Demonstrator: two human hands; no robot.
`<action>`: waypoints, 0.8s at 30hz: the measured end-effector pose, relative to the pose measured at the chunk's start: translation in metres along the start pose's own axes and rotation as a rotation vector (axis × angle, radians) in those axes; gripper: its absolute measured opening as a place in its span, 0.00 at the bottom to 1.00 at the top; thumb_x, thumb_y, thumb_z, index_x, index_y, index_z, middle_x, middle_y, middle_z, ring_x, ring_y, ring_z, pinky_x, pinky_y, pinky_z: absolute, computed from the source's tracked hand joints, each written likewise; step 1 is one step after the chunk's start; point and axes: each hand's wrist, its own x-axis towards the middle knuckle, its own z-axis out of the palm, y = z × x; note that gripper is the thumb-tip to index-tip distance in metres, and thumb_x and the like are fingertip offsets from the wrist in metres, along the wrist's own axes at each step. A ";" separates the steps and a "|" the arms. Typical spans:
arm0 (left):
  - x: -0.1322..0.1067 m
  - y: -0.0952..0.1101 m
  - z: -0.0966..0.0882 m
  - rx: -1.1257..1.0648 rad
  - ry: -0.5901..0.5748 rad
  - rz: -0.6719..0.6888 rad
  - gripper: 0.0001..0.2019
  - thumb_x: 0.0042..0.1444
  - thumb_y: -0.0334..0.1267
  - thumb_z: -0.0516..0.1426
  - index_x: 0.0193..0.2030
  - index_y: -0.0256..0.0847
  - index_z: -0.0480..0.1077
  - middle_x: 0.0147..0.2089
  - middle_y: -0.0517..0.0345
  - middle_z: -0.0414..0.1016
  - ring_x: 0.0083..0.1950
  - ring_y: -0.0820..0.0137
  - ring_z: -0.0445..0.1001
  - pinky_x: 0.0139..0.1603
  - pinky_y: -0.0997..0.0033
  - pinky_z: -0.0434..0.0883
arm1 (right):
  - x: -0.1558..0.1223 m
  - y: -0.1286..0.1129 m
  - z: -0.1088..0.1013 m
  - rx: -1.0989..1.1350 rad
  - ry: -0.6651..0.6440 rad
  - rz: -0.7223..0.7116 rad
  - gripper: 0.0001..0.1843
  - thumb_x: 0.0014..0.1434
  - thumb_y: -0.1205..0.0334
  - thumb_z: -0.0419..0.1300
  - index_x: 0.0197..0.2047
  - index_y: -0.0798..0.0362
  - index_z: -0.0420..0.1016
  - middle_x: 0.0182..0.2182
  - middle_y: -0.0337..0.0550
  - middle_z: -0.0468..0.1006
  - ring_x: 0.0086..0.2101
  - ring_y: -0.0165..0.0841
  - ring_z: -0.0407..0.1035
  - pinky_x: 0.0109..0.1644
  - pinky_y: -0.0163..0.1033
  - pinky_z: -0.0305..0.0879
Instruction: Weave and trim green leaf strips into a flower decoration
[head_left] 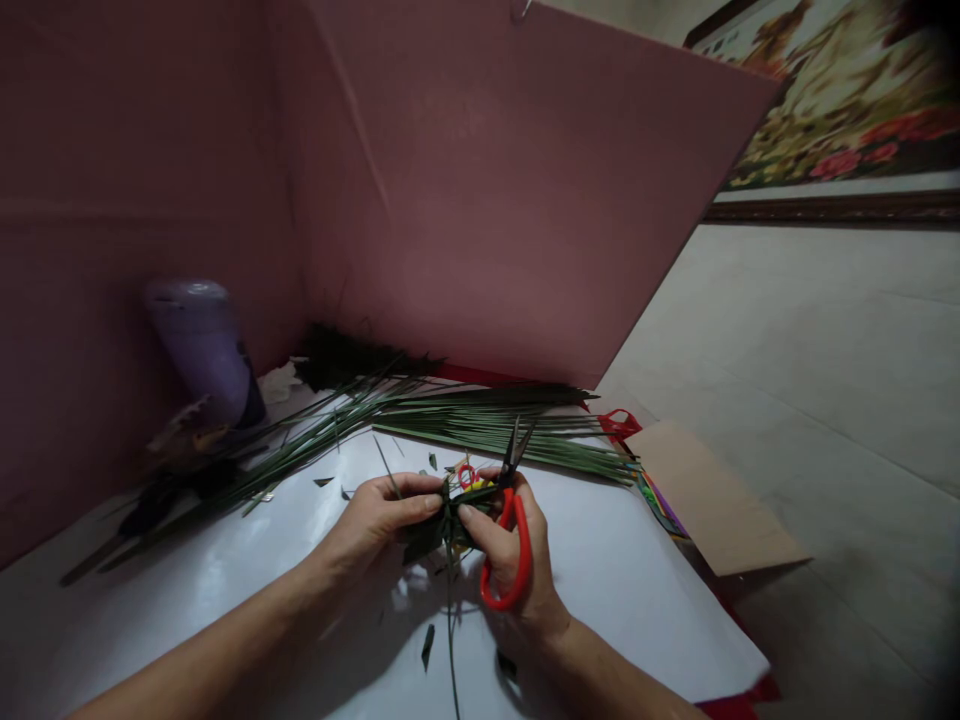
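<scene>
Between my two hands, over the white table sheet, is a small piece of folded green leaf [426, 540] with a long thin strand hanging down from it. My left hand [381, 512] pinches its left side between thumb and fingers. My right hand [517, 550] pinches its right side with the thumb. Scissors [520, 585] with red handles hang on the right hand too, their dark blades pointing up and slightly apart. Part of the folded leaf is hidden by my fingers. A red ring-shaped thing [466, 476] and something yellow lie just behind it.
Long green leaf strips [480, 415] lie across the back of the white sheet [622, 580], and more [300, 450] run down the left. Leaf scraps [427, 648] are scattered about. A purple container [206, 350] stands back left; a cardboard flap [716, 500] sticks out at right. Pink panels rise behind.
</scene>
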 end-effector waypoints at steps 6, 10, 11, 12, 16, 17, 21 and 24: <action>-0.004 0.000 -0.001 -0.045 -0.088 0.015 0.15 0.40 0.30 0.66 0.38 0.35 0.73 0.32 0.49 0.78 0.29 0.66 0.75 0.30 0.68 0.71 | 0.003 0.002 -0.003 -0.045 0.061 -0.012 0.19 0.49 0.65 0.63 0.43 0.53 0.62 0.36 0.43 0.76 0.36 0.37 0.72 0.40 0.41 0.67; -0.005 0.003 -0.001 -0.079 -0.127 0.032 0.17 0.40 0.30 0.66 0.40 0.35 0.73 0.36 0.48 0.78 0.35 0.65 0.76 0.36 0.68 0.70 | 0.009 0.002 -0.009 -0.064 0.149 -0.015 0.21 0.48 0.62 0.65 0.43 0.51 0.62 0.32 0.39 0.76 0.32 0.34 0.72 0.35 0.39 0.68; -0.004 0.002 0.000 -0.071 -0.131 0.032 0.17 0.39 0.30 0.66 0.40 0.35 0.73 0.37 0.48 0.78 0.36 0.65 0.76 0.37 0.69 0.70 | 0.009 0.002 -0.011 -0.077 0.175 -0.028 0.21 0.48 0.62 0.65 0.43 0.51 0.62 0.32 0.38 0.75 0.31 0.34 0.71 0.35 0.38 0.68; -0.004 0.001 0.000 -0.055 -0.138 0.031 0.17 0.39 0.30 0.66 0.39 0.35 0.73 0.37 0.48 0.78 0.36 0.65 0.76 0.36 0.69 0.70 | 0.010 0.003 -0.012 -0.091 0.195 -0.041 0.20 0.48 0.63 0.65 0.43 0.50 0.63 0.31 0.38 0.75 0.31 0.33 0.71 0.35 0.37 0.68; 0.001 -0.006 -0.002 0.023 -0.162 0.065 0.15 0.38 0.30 0.66 0.37 0.33 0.74 0.35 0.49 0.78 0.33 0.67 0.74 0.32 0.71 0.69 | 0.009 0.004 -0.013 -0.108 0.192 -0.041 0.19 0.49 0.61 0.65 0.44 0.51 0.64 0.31 0.38 0.74 0.31 0.32 0.70 0.34 0.37 0.67; 0.002 -0.007 -0.003 0.037 -0.160 0.078 0.14 0.39 0.30 0.66 0.36 0.33 0.74 0.34 0.49 0.78 0.32 0.68 0.74 0.32 0.71 0.69 | 0.009 0.004 -0.013 -0.111 0.180 -0.039 0.19 0.50 0.60 0.65 0.43 0.51 0.64 0.30 0.38 0.74 0.30 0.31 0.70 0.33 0.36 0.67; 0.006 0.000 -0.008 0.039 -0.096 0.128 0.10 0.41 0.31 0.65 0.33 0.33 0.73 0.32 0.52 0.77 0.29 0.71 0.72 0.31 0.72 0.69 | 0.020 -0.002 -0.020 -0.159 0.143 -0.065 0.18 0.55 0.50 0.59 0.44 0.52 0.63 0.26 0.36 0.71 0.24 0.29 0.67 0.27 0.34 0.64; 0.007 0.012 -0.012 -0.009 -0.010 0.175 0.09 0.42 0.30 0.64 0.33 0.35 0.73 0.33 0.55 0.76 0.30 0.73 0.72 0.33 0.74 0.70 | 0.036 -0.005 -0.036 -0.416 0.107 -0.028 0.21 0.53 0.49 0.61 0.45 0.53 0.66 0.26 0.38 0.72 0.25 0.31 0.66 0.26 0.35 0.62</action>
